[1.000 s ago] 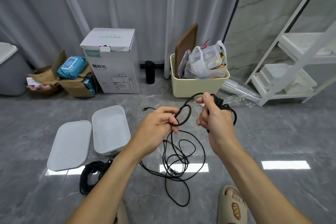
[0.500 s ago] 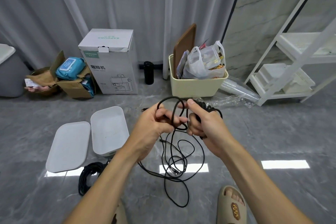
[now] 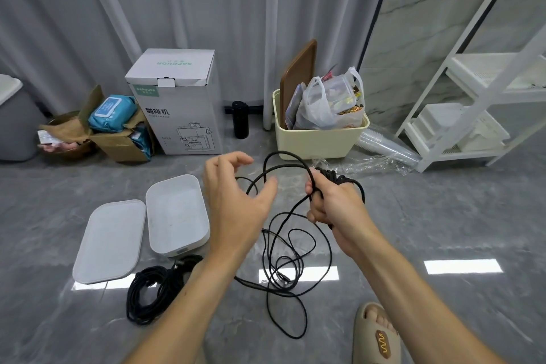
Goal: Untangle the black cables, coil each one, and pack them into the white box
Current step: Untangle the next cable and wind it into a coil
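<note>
My right hand [image 3: 331, 204] grips the coil [image 3: 339, 182]. My left hand [image 3: 236, 201] is open, and the loose loop [image 3: 274, 162] arches just right of its fingers [image 3: 236, 158].

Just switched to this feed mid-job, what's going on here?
A person is coiling a black cable: the right hand grips the wound loops, while the left hand hovers open beside a raised loop. The rest of that cable trails loose on the floor. A second cable bundle lies by the open white box, which holds nothing; its lid lies alongside.
</note>
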{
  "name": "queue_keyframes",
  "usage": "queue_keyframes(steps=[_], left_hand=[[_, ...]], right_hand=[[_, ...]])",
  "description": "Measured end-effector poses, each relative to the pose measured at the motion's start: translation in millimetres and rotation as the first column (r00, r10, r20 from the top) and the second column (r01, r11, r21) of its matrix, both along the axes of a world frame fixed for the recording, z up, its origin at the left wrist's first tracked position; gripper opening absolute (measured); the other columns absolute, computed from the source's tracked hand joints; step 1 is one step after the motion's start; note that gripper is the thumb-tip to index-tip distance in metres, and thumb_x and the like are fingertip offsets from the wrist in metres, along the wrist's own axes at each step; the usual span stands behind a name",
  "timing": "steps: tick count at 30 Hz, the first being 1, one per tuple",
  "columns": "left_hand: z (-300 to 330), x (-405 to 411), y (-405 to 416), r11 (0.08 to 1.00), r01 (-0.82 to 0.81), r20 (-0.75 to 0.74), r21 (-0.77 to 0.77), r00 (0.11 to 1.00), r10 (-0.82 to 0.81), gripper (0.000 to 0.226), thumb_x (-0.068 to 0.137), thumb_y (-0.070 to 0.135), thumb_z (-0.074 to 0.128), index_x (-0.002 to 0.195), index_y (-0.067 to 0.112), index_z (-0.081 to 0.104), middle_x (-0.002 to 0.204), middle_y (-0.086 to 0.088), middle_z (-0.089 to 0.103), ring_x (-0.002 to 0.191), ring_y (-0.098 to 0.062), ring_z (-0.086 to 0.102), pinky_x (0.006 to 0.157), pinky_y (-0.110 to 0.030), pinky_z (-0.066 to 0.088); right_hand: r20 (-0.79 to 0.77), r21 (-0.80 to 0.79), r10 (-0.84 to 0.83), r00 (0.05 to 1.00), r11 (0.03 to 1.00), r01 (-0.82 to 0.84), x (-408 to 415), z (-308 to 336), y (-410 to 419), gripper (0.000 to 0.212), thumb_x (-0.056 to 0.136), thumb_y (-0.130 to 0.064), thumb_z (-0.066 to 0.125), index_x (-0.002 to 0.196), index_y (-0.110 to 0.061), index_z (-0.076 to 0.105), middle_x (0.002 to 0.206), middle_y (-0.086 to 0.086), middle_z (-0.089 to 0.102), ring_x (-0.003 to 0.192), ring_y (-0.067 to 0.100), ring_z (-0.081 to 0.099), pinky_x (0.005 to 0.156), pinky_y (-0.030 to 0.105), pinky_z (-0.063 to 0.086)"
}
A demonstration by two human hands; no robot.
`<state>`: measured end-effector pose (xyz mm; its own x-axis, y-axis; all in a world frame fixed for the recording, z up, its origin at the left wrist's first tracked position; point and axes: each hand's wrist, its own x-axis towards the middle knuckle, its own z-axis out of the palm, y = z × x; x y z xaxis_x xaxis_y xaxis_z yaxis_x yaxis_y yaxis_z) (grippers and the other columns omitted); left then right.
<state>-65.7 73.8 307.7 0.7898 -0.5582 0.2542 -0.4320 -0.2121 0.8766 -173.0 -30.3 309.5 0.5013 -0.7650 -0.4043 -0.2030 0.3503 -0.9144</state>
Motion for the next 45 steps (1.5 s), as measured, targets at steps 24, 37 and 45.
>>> queue_keyframes(steps=[24, 37, 45], left_hand=[[8, 8, -15, 0.971, 0.109, -0.776, -0.211, 0.585, -0.234, 0.027, 0.106, 0.012, 0.036, 0.121, 0.018, 0.058, 0.065, 0.006, 0.038, 0.051, -0.007, 0.039, 0.057, -0.022, 0.046], [-25, 40, -6, 0.880, 0.066, 0.153, 0.470, 0.976, -0.155, 0.035, 0.096, 0.015, 0.048, 0.093, 0.039, 0.072, 0.113, 0.014, 0.041, 0.112, -0.010, 0.032, 0.086, -0.026, 0.017], [-20, 14, -13, 0.914, 0.367, -0.074, 0.173, 0.930, -0.359, 0.025, 0.097, 0.019, 0.058, 0.093, 0.041, 0.069, 0.112, 0.023, 0.050, 0.113, 0.003, 0.046, 0.095, -0.016, 0.033]], right_hand=[[-0.052, -0.216, -0.221, 0.974, 0.955, 0.205, -3, -5, -10, 0.034, 0.101, -0.034, 0.052, 0.082, -0.015, 0.073, 0.041, -0.008, 0.031, 0.038, 0.008, 0.033, 0.063, 0.036, 0.041], [0.370, 0.031, 0.228, 0.901, 0.966, -0.257, -15, 32, -5, 0.031, 0.088, -0.030, 0.056, 0.094, -0.007, 0.074, 0.044, -0.004, 0.013, 0.039, 0.011, 0.013, 0.043, 0.024, 0.024], [0.396, 0.083, 0.187, 0.899, 0.968, -0.238, -10, 30, 0, 0.033, 0.089, -0.033, 0.056, 0.099, -0.008, 0.075, 0.048, -0.002, 0.010, 0.041, 0.011, 0.012, 0.043, 0.023, 0.027]])
